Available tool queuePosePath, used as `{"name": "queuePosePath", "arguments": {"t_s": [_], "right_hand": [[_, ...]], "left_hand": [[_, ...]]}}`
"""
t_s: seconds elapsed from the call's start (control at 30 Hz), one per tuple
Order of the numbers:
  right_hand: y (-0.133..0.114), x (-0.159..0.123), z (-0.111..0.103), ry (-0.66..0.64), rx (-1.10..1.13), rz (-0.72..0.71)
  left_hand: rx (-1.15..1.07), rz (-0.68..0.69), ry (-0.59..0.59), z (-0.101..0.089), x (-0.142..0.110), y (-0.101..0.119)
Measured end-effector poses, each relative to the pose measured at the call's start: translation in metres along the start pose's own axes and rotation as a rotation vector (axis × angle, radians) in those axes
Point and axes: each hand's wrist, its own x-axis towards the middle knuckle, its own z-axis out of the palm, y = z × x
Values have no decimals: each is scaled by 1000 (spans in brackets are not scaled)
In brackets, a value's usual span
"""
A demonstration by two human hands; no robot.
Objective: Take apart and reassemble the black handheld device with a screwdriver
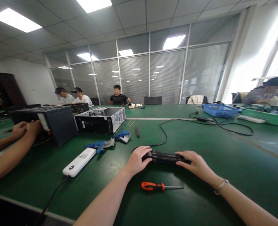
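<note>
My left hand (pixel 138 159) and my right hand (pixel 192 161) grip the two ends of a flat black device (pixel 165 157) lying on the green table (pixel 223 157). Fingers of both hands curl over its ends. A black cable (pixel 163 133) runs from the device's left end toward the back. An orange-handled screwdriver (pixel 156 186) lies on the table just in front of the device, between my forearms, touching neither hand.
A white power strip (pixel 79 161) and blue gloves (pixel 98 145) lie to the left. An open computer case (pixel 101 119) and a black case (pixel 54 124) stand behind. Another person's hands (pixel 26 129) rest at left. Blue basket (pixel 220 110) and green tray (pixel 266 116) at back right; several people sit far off.
</note>
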Motion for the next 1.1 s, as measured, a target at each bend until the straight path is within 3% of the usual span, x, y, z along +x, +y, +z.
{"name": "queuePosePath", "arguments": {"t_s": [0.17,0.43,0.87,1.1], "right_hand": [[-1,-1,2,-26,1,24],[-5,-3,4,-52,22,30],[-8,-5,5,32,-36,-1],[-11,-4,6,0,-27,40]], "left_hand": [[-37,-88,-58,-1,-2,-9],[-74,-120,-104,0,-2,-13],[-141,-118,-13,3,-3,-21],[-142,-149,18,5,-1,-17]]}}
